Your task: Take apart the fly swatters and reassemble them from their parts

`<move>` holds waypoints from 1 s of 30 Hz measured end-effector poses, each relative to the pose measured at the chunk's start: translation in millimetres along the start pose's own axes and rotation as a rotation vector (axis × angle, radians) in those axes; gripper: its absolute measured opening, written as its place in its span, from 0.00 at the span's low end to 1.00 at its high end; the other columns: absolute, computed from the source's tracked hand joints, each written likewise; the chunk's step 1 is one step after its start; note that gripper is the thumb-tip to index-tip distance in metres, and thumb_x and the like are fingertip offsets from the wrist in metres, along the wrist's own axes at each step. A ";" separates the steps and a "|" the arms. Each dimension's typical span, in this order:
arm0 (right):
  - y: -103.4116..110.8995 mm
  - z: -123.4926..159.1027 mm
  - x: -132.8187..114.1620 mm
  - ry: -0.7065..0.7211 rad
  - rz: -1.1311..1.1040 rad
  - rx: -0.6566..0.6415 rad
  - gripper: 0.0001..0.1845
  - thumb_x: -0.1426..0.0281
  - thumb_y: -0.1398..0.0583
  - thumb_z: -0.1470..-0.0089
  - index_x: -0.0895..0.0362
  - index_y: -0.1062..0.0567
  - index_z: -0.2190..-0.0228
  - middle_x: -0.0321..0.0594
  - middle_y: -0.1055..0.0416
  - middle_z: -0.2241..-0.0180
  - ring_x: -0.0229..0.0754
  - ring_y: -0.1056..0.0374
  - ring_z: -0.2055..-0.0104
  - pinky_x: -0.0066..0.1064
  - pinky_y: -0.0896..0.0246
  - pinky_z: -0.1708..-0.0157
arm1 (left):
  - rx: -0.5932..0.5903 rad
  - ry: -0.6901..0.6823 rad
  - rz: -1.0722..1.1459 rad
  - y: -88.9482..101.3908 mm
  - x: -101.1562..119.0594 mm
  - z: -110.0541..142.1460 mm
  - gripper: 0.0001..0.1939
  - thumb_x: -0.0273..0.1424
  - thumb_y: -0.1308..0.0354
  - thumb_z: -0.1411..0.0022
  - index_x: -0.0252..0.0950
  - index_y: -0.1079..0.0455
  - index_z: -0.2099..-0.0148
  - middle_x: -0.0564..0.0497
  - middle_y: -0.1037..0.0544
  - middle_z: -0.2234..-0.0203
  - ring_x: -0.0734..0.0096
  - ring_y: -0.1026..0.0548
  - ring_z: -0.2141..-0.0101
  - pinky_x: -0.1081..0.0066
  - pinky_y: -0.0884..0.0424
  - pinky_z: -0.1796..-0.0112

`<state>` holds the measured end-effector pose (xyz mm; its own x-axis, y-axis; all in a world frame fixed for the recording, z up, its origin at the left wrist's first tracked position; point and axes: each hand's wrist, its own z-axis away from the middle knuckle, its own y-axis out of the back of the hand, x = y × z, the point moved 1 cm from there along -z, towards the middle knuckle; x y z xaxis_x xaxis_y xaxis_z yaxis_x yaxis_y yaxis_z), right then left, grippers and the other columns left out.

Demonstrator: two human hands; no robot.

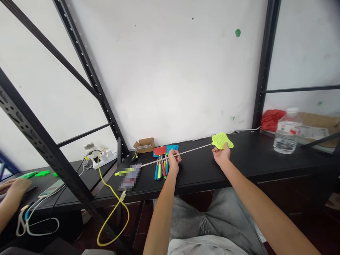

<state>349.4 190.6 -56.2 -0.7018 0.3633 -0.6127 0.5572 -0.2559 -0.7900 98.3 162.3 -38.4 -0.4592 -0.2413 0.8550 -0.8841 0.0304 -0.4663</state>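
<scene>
A yellow-green fly swatter (221, 139) with a long thin metal shaft is stretched out across the black table. My left hand (174, 162) is closed around the middle of its shaft. At the swatter's mesh head, my right hand (222, 156) grips the lower edge, thumb on top. The yellow-green handle (119, 173) lies at the far left end, partly covered by a blurred patch. Just left of and behind my left hand lies a pile of several fly swatters (159, 151) with red and blue heads and blue, yellow, red and green handles.
A small open cardboard box (145, 145) and a yellow-black cutter (135, 156) sit at the back left. A yellow cable (106, 184) loops over the front edge. At right stands a water bottle (287, 132) near a red bag (272, 119). Another person's hand (18, 187) is at far left.
</scene>
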 end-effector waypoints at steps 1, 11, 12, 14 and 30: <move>0.2 -0.8 0.5 0.012 0.009 0.001 0.23 0.46 0.52 0.40 0.51 0.36 0.70 0.30 0.40 0.82 0.34 0.45 0.84 0.31 0.41 0.81 | 0.001 0.000 0.002 0.5 0.2 0.0 0.23 0.52 0.50 0.41 0.38 0.41 0.75 0.60 0.47 0.88 0.79 0.47 0.86 0.74 0.47 0.80; -2.4 -1.9 11.8 0.058 0.129 0.015 0.21 0.49 0.41 0.45 0.52 0.37 0.74 0.29 0.39 0.84 0.33 0.42 0.83 0.27 0.40 0.82 | -0.108 0.003 -0.074 3.3 -9.0 -1.1 0.23 0.44 0.56 0.38 0.39 0.47 0.82 0.57 0.48 0.91 0.79 0.51 0.88 0.73 0.51 0.82; -2.4 -1.8 13.1 0.061 0.150 0.011 0.21 0.50 0.41 0.46 0.53 0.37 0.74 0.29 0.39 0.85 0.33 0.42 0.83 0.27 0.40 0.82 | -0.106 0.002 -0.074 3.4 -9.0 -1.2 0.23 0.43 0.56 0.38 0.39 0.49 0.82 0.57 0.48 0.91 0.79 0.52 0.88 0.73 0.52 0.82; -2.4 -1.5 15.6 0.066 0.199 -0.007 0.20 0.51 0.39 0.47 0.53 0.36 0.76 0.30 0.39 0.86 0.33 0.41 0.83 0.26 0.40 0.83 | -0.097 0.000 -0.074 3.6 -8.9 -1.6 0.22 0.42 0.56 0.38 0.40 0.51 0.83 0.58 0.50 0.91 0.79 0.53 0.88 0.73 0.52 0.82; -22.4 47.3 31.8 -0.101 0.476 -0.593 0.17 0.56 0.38 0.49 0.59 0.23 0.72 0.35 0.33 0.81 0.34 0.39 0.80 0.26 0.46 0.80 | -0.272 0.015 -0.191 -0.1 -13.3 -1.8 0.26 0.47 0.55 0.38 0.39 0.50 0.83 0.56 0.48 0.92 0.79 0.51 0.87 0.73 0.52 0.81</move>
<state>293.7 165.6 -59.1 -0.3480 0.2429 -0.9055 0.9343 0.1695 -0.3136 104.3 167.3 -49.4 -0.2827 -0.2535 0.9251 -0.9440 0.2448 -0.2214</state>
